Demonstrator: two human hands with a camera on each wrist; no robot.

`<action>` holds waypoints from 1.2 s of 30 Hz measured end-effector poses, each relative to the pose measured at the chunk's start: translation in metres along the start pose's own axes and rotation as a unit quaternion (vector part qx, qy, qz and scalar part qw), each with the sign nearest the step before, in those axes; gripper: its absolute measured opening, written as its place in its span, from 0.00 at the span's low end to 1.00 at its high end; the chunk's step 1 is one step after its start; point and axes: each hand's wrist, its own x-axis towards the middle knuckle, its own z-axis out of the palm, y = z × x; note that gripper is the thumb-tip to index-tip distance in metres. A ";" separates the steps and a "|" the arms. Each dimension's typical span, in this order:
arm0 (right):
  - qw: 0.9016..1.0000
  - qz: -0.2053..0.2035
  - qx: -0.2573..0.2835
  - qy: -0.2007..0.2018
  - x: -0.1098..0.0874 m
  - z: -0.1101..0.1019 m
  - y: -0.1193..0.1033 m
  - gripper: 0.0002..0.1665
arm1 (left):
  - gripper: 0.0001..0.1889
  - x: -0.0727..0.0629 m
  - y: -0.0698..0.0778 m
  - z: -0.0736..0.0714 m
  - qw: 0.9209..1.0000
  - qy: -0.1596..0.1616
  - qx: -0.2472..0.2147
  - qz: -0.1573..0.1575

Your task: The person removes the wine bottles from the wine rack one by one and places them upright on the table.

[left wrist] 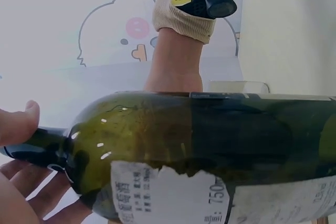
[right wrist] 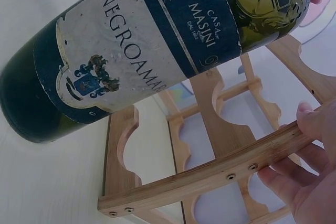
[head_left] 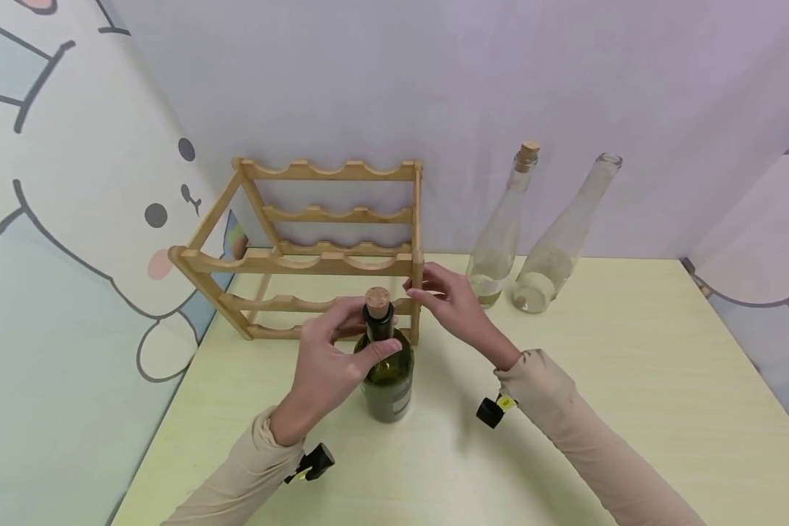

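Note:
A dark green wine bottle (head_left: 388, 387) with a cork in its neck stands in front of the rack's right end. My left hand (head_left: 332, 354) holds it by the neck, thumb on the near side and fingers behind. Its torn white back label (left wrist: 168, 192) faces the left wrist camera, and the front label reading NEGROAMAR (right wrist: 123, 40) shows in the right wrist view. My right hand (head_left: 456, 303) grips the front right post of a wooden wine rack (head_left: 332, 263), thumb on one side and fingers on the other. Scalloped rails run across the rack in tiers.
Behind my right hand, a clear glass bottle with a cork (head_left: 500, 241) stands on the table (head_left: 598, 409). Beside it is an uncorked clear bottle (head_left: 559, 241). A pale wall (head_left: 473, 80) rises behind the table, and a cartoon-printed panel (head_left: 92, 204) flanks the left side.

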 end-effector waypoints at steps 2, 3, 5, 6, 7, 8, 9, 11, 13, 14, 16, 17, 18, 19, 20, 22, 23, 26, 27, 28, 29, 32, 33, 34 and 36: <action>1.000 0.005 0.001 0.001 0.000 0.000 -0.001 0.12 | 0.23 0.000 0.000 -0.002 1.000 -0.009 0.005 -0.002; 1.000 0.006 0.001 0.001 0.000 0.000 -0.002 0.11 | 0.23 0.000 0.000 -0.002 1.000 -0.015 0.008 -0.003; 1.000 0.010 0.004 0.001 0.000 0.000 -0.006 0.11 | 0.24 0.000 0.000 -0.004 0.999 -0.027 0.016 -0.006; 1.000 0.011 0.003 -0.001 0.000 0.000 -0.011 0.11 | 0.24 0.000 0.000 -0.005 0.999 -0.034 0.019 -0.009; 1.000 0.014 0.004 -0.003 0.000 -0.001 -0.016 0.11 | 0.24 0.000 0.000 -0.006 0.999 -0.041 0.022 -0.013; 1.000 0.018 0.004 -0.004 -0.001 -0.001 -0.022 0.11 | 0.25 0.000 0.000 -0.007 0.998 -0.049 0.024 -0.016; 1.000 0.023 0.003 -0.006 -0.002 -0.002 -0.027 0.12 | 0.26 0.000 -0.001 -0.009 0.998 -0.057 0.021 -0.019; 0.999 0.033 -0.006 -0.009 -0.003 -0.003 -0.038 0.13 | 0.28 0.000 -0.002 -0.013 0.997 -0.075 0.015 -0.022; 0.999 0.046 -0.019 -0.010 -0.005 -0.005 -0.046 0.15 | 0.29 0.001 -0.004 -0.019 0.996 -0.092 0.000 -0.015; 0.998 0.051 -0.026 -0.009 -0.006 -0.006 -0.049 0.16 | 0.29 0.001 -0.005 -0.022 0.995 -0.096 -0.012 -0.005; 0.997 0.062 -0.036 -0.005 -0.009 -0.008 -0.054 0.20 | 0.27 0.002 -0.010 -0.029 0.995 -0.092 -0.031 0.026; 0.997 0.065 -0.039 -0.002 -0.010 -0.009 -0.057 0.21 | 0.26 0.003 -0.012 -0.033 0.995 -0.083 -0.041 0.044; 0.997 0.073 -0.038 0.002 -0.011 -0.009 -0.060 0.23 | 0.24 0.004 -0.015 -0.037 0.994 -0.069 -0.049 0.062; 0.996 0.076 -0.037 0.006 -0.012 -0.010 -0.062 0.24 | 0.22 0.005 -0.017 -0.041 0.994 -0.051 -0.055 0.079; 0.996 0.078 -0.036 0.011 -0.014 -0.010 -0.064 0.25 | 0.20 0.006 -0.020 -0.045 0.993 -0.029 -0.059 0.094; 0.996 0.074 -0.035 0.022 -0.016 -0.011 -0.067 0.24 | 0.18 0.008 -0.025 -0.054 0.992 0.017 -0.060 0.109; 0.997 0.071 -0.032 0.026 -0.017 -0.012 -0.068 0.24 | 0.16 0.009 -0.026 -0.059 0.991 0.041 -0.062 0.109; 0.997 0.055 -0.030 0.033 -0.021 -0.013 -0.065 0.20 | 0.15 0.010 -0.031 -0.074 0.986 0.115 -0.071 0.097; 0.998 0.049 -0.029 0.032 -0.023 -0.013 -0.063 0.19 | 0.14 0.010 -0.032 -0.080 0.983 0.140 -0.080 0.091; 0.998 0.041 -0.025 0.029 -0.025 -0.014 -0.060 0.19 | 0.14 0.011 -0.034 -0.085 0.979 0.166 -0.085 0.083; 0.999 0.033 -0.020 0.025 -0.026 -0.014 -0.058 0.19 | 0.14 0.011 -0.036 -0.090 0.974 0.191 -0.093 0.076; 1.000 -0.001 -0.004 0.002 -0.032 -0.014 -0.056 0.19 | 0.13 0.013 -0.043 -0.107 0.959 0.263 -0.092 0.055; 1.000 -0.014 0.003 -0.009 -0.034 -0.014 -0.057 0.20 | 0.12 0.014 -0.045 -0.113 0.954 0.285 -0.081 0.047; 0.999 -0.028 0.009 -0.021 -0.036 -0.013 -0.059 0.22 | 0.12 0.014 -0.047 -0.118 0.950 0.306 -0.058 0.033; 0.998 -0.050 0.008 -0.049 -0.040 -0.012 -0.062 0.24 | 0.11 0.016 -0.051 -0.129 0.940 0.342 -0.010 0.002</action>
